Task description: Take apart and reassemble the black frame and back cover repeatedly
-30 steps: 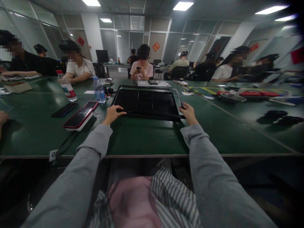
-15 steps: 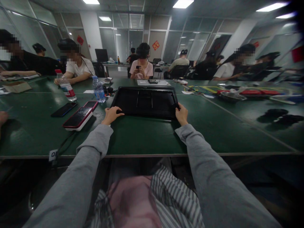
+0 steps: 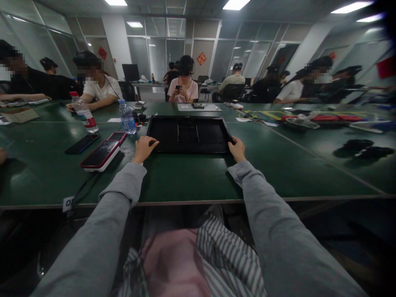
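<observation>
A flat black rectangular panel (image 3: pixel 210 134) with a raised rim and two thin metal rods across its middle is in front of me at the table. My left hand (image 3: pixel 144 149) is at its near left corner, thumb and fingers bent together over the rim. My right hand (image 3: pixel 236 149) grips the right rim close to the near corner, with the thumb on the inner side. Both arms reach forward in grey sleeves. What the panel belongs to cannot be made out.
On the green table (image 3: pixel 192 181) to the left are a phone (image 3: pixel 82 144), a red-edged device on a white base (image 3: pixel 100 154) and two water bottles (image 3: pixel 127 117). A white board (image 3: pixel 213 107) lies behind the panel. Black items (image 3: pixel 365 148) sit at right. Several people sit around.
The panel has turned slightly and its near edge now looks more level. My left fingers have drawn back and up a little at the corner; my right hand keeps its hold.
</observation>
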Motion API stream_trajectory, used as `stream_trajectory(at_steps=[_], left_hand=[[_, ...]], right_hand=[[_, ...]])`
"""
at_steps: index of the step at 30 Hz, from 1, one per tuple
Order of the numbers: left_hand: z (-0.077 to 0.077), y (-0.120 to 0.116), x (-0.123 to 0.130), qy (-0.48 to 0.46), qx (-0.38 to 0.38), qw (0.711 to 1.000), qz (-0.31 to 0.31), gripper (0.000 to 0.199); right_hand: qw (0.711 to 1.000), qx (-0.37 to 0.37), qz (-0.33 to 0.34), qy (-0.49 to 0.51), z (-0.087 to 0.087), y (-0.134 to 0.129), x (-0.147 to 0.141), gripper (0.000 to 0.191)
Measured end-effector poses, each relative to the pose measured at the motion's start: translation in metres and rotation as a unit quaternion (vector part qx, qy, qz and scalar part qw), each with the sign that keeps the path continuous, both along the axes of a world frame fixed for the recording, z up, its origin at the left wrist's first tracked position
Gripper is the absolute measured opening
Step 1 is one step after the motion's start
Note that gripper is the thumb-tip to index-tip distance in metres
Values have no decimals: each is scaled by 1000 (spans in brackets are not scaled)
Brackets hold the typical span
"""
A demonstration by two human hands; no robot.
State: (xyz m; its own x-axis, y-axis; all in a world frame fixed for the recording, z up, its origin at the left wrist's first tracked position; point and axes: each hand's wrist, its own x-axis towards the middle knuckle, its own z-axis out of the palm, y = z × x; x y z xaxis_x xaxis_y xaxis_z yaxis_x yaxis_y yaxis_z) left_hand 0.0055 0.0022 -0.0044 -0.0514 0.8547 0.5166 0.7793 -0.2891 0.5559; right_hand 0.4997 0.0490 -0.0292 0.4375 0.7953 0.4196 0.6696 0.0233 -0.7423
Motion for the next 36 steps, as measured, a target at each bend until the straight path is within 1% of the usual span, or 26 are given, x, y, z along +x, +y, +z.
stream_trajectory(at_steps=[1,2,4,5,7,8,11,14,16,20,22,27,32,34,36], left_hand=[[-2,2,-3,-6,19,999,35,30],[-4,5,-6,-13,22,997,71,36],[-8,11,-13,-42,-20,992,119,44],[-10,14,-17,-62,-55,989,125,42],[-12,20,-23,-100,-112,982,113,35],[-12,22,-26,-117,-127,980,99,32],[-13,27,-32,-153,-125,978,73,31],[-14,28,-35,-156,-108,977,99,39],[-14,26,-35,-138,-103,977,124,43],[-13,19,-32,-106,-93,978,151,41],[-11,16,-30,-102,-90,978,155,39],[-11,14,-29,-87,-101,978,160,43],[-13,21,-32,-48,-149,974,164,48],[-14,24,-34,-31,-157,973,164,50],[-15,27,-36,-23,-157,974,164,51]], right_hand=[[1000,-4,-7,-3,0,0,0,58],[1000,-7,-13,-6,0,0,0,58],[1000,-13,-12,-10,0,0,1,57],[1000,-16,-4,-13,-1,1,1,56],[999,-21,11,-22,-2,2,2,54],[999,-21,15,-27,-3,2,2,54],[999,-20,18,-34,-5,4,2,55],[999,-21,20,-25,-5,3,1,52],[999,-28,17,-36,-4,0,-2,49],[992,-60,-13,-109,0,-7,-11,47],[990,-73,-19,-123,1,-9,-13,47],[993,-75,4,-92,-2,-4,-6,47],[996,-51,40,-62,-9,6,5,51],[997,-50,39,-33,-11,9,8,54],[998,-61,34,-1,-10,11,9,52]])
